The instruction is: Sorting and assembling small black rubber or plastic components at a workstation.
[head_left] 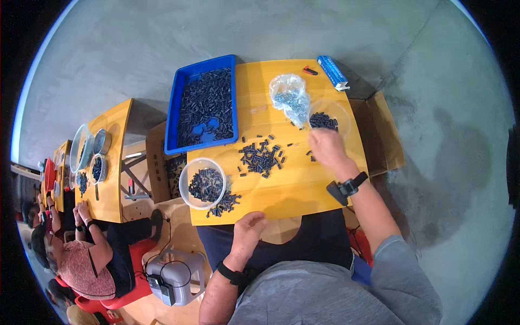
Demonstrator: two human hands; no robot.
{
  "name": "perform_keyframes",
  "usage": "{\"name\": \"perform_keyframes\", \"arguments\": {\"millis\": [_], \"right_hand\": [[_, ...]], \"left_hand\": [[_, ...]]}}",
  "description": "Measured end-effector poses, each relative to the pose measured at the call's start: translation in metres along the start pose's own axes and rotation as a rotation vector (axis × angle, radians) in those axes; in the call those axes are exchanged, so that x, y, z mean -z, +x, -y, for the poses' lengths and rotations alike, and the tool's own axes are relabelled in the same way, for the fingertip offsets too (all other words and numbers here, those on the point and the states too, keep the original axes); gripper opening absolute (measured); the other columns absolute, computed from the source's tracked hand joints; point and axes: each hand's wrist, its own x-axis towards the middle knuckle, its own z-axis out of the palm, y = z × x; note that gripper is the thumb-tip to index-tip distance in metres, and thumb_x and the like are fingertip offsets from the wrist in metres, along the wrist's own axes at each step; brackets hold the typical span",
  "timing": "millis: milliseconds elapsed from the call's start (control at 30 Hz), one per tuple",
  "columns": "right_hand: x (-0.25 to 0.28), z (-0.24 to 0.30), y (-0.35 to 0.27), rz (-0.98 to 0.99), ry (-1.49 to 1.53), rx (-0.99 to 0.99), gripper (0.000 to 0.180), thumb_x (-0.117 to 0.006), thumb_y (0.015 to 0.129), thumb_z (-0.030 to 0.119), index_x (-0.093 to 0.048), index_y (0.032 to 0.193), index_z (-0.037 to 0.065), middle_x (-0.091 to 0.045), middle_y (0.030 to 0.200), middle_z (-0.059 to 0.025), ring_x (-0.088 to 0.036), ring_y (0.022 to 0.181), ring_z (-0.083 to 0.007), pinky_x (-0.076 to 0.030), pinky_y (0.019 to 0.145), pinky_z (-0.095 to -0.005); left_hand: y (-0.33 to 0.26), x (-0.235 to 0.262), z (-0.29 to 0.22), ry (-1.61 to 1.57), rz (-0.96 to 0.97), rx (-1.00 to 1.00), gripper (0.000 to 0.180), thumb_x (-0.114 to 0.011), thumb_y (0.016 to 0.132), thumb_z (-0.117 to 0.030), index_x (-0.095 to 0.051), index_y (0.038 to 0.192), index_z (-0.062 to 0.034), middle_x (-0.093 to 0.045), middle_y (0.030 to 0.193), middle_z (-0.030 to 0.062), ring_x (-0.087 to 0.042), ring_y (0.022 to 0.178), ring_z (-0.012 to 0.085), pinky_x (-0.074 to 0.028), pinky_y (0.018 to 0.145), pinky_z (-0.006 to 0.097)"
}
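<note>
My left hand is at the table's front edge, its thumb and fingers pinched together. Whatever they hold, if anything, is too small to make out. Beside it lie small black pieces, spilling from a round transparent tub of similar pieces. My right hand is over the right side of the table with its fingers curled in; their contents are hidden. Just beyond it stands a round transparent container with short black cylindrical parts. Between my hands, a loose pile of black cylindrical parts covers the table's middle.
A blue tray full of black parts stands at the far left. A transparent plastic bag of small metallic pieces, a red-and-black tool and a blue box lie at the back. Cardboard boxes flank the table. People work at tables leftward.
</note>
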Motion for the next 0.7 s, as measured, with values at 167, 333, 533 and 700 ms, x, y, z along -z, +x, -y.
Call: {"name": "perform_keyframes", "arguments": {"millis": [167,333,533,700], "right_hand": [[-0.032,0.029,-0.022,0.189,0.282,0.221,0.02,-0.056,0.082,0.006,-0.065,0.099,0.01,-0.06,0.081,-0.0159,-0.06,0.081,-0.0368,-0.048,0.07,-0.046],[-0.04,0.036,-0.022,0.296,0.271,0.209,0.022,-0.056,0.083,0.008,-0.066,0.103,0.011,-0.058,0.084,-0.0165,-0.06,0.082,-0.037,-0.049,0.072,-0.046],[-0.043,0.038,-0.023,0.327,0.173,0.209,0.021,-0.056,0.084,0.01,-0.066,0.102,0.011,-0.059,0.084,-0.0166,-0.062,0.079,-0.0365,-0.05,0.071,-0.0457],[-0.038,0.041,-0.036,0.223,0.339,0.231,0.018,-0.057,0.083,0.008,-0.066,0.098,0.005,-0.061,0.087,-0.0194,-0.062,0.078,-0.0367,-0.05,0.07,-0.045]], "left_hand": [[0.002,-0.001,0.002,0.014,-0.026,0.033,0.024,-0.064,0.084,-0.006,-0.065,0.106,0.0043,-0.066,0.094,0.0057,-0.059,0.084,0.0119,-0.047,0.077,0.024],[0.001,0.003,0.008,0.007,-0.043,-0.001,0.024,-0.064,0.084,-0.007,-0.065,0.105,0.0044,-0.064,0.088,0.0039,-0.057,0.078,0.011,-0.046,0.071,0.024],[0.005,0.005,0.019,0.008,-0.031,0.009,0.024,-0.065,0.085,-0.009,-0.065,0.105,0.0041,-0.067,0.092,0.0061,-0.061,0.083,0.0113,-0.048,0.075,0.024],[0.003,-0.002,0.002,-0.04,-0.047,-0.027,0.021,-0.063,0.085,-0.008,-0.064,0.103,0.004,-0.065,0.087,0.0049,-0.058,0.076,0.0115,-0.046,0.069,0.024]]}}
